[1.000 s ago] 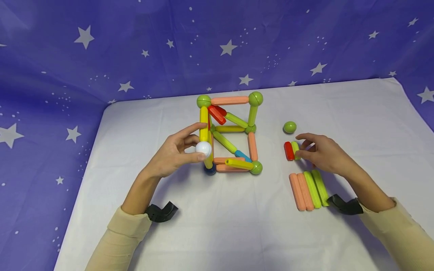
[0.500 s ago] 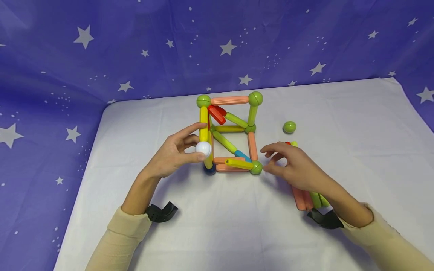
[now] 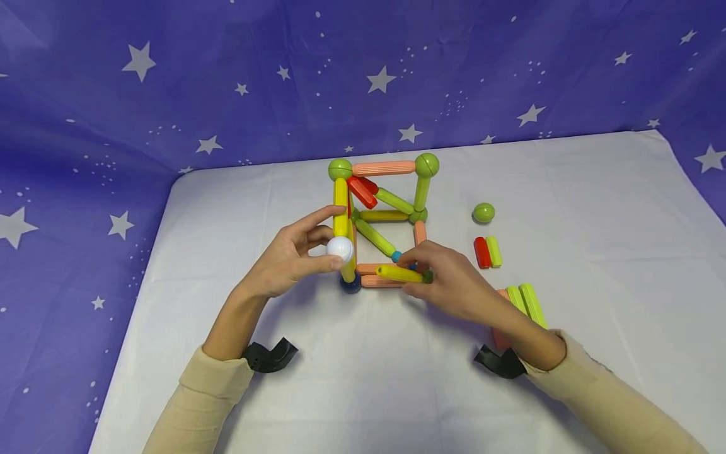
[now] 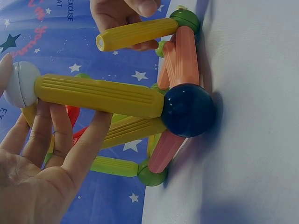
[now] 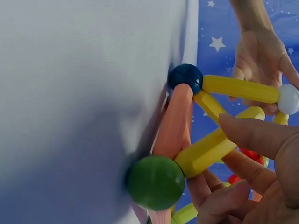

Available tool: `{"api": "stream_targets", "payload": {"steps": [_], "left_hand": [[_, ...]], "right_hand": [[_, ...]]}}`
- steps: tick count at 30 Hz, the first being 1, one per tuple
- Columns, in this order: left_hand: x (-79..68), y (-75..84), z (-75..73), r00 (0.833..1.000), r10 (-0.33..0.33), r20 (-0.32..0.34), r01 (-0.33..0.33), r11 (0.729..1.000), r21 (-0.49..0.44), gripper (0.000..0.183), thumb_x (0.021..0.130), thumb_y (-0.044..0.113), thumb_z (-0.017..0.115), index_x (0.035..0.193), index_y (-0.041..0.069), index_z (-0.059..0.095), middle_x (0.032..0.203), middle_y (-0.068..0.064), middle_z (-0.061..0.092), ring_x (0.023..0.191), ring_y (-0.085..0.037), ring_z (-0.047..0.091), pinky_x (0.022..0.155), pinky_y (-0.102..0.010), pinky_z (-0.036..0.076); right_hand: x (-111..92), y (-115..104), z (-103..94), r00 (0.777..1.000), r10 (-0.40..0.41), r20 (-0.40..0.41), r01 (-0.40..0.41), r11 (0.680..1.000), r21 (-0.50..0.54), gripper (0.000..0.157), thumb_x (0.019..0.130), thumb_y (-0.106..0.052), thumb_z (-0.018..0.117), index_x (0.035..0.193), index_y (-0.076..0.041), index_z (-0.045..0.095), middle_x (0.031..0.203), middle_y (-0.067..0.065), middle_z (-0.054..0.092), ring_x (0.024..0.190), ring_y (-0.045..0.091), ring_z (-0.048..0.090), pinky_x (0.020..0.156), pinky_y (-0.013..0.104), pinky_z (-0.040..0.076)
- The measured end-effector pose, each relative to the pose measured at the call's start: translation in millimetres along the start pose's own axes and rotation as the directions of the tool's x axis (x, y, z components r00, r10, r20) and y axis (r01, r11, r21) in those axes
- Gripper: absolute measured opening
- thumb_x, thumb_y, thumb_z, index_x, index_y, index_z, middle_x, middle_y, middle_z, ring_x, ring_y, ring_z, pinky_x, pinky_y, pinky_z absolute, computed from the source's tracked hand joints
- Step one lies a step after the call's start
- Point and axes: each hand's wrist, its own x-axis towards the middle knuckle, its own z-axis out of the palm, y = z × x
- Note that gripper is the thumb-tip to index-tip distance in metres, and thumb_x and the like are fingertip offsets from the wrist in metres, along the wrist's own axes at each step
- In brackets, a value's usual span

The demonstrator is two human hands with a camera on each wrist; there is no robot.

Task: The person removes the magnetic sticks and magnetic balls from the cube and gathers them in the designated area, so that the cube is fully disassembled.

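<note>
A frame of magnetic building sticks and balls stands mid-table. At its near left corner my left hand [image 3: 292, 258] holds the white ball [image 3: 339, 250], thumb against it and fingers spread behind the sticks. Below that ball, a yellow stick [image 4: 100, 95] runs down to the dark blue ball [image 4: 189, 110] on the cloth. My right hand [image 3: 454, 280] is at the near right corner, thumb and fingers around a tilted yellow stick [image 5: 205, 151]. This stick rises from a green ball [image 5: 156, 182], its upper end joined to nothing. In the head view that hand mostly hides the green ball.
Right of the frame lie a loose green ball [image 3: 484, 212], a short red stick [image 3: 483, 253] and a short green stick [image 3: 495, 251]. Longer green sticks [image 3: 533, 305] and salmon ones lie nearer, partly under my right forearm. A starry blue cloth [image 3: 255, 82] hangs behind the table.
My right hand has moved left from beside the short sticks to the tilted yellow stick at the frame's near right corner. My left hand has stayed at the white ball.
</note>
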Motion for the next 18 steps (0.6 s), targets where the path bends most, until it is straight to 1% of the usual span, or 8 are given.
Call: {"api": "stream_targets", "payload": {"steps": [3, 7, 13, 18], "left_hand": [[0.5, -0.8, -0.1, 1.0, 0.004, 0.001, -0.004, 1.0, -0.001, 0.075, 0.083, 0.003, 0.076, 0.149, 0.007, 0.04, 0.106, -0.016, 0.065, 0.097, -0.025, 0.061, 0.088, -0.037, 0.05], [0.9, -1.0, 0.3, 1.0, 0.003, 0.004, -0.003, 1.0, 0.001, 0.076, 0.083, 0.004, 0.076, 0.149, 0.007, 0.04, 0.106, -0.016, 0.065, 0.098, -0.025, 0.061, 0.089, -0.037, 0.05], [1.0, -0.6, 0.4, 1.0, 0.004, 0.012, -0.004, 1.0, -0.001, 0.076, 0.083, 0.006, 0.078, 0.149, 0.007, 0.04, 0.106, -0.015, 0.065, 0.098, -0.024, 0.061, 0.088, -0.036, 0.051], [1.2, -2.2, -0.8, 0.999, 0.028, 0.02, -0.027, 0.999, -0.017, 0.077, 0.083, 0.009, 0.079, 0.149, 0.005, 0.039, 0.105, -0.015, 0.065, 0.095, -0.023, 0.061, 0.084, -0.034, 0.051]], "right_hand": [[1.8, 0.7, 2.3, 1.0, -0.001, -0.001, 0.001, 1.0, -0.022, 0.031, 0.08, -0.009, 0.083, 0.109, -0.013, 0.073, 0.098, -0.005, 0.063, 0.084, 0.017, 0.055, 0.076, 0.035, 0.047], [2.2, 3.0, 3.2, 1.0, -0.018, -0.01, 0.017, 1.0, -0.021, 0.028, 0.082, -0.011, 0.082, 0.108, -0.014, 0.073, 0.095, -0.006, 0.061, 0.083, 0.017, 0.054, 0.075, 0.035, 0.045], [1.0, 6.6, -1.2, 1.0, -0.026, -0.002, 0.026, 1.0, -0.013, 0.031, 0.086, -0.014, 0.078, 0.116, -0.014, 0.071, 0.086, -0.005, 0.058, 0.079, 0.016, 0.052, 0.072, 0.036, 0.044], [3.0, 7.3, -3.6, 0.999, -0.04, 0.011, 0.04, 0.998, -0.039, 0.034, 0.088, -0.014, 0.076, 0.121, -0.013, 0.069, 0.086, -0.005, 0.059, 0.078, 0.016, 0.051, 0.069, 0.034, 0.043]]}}
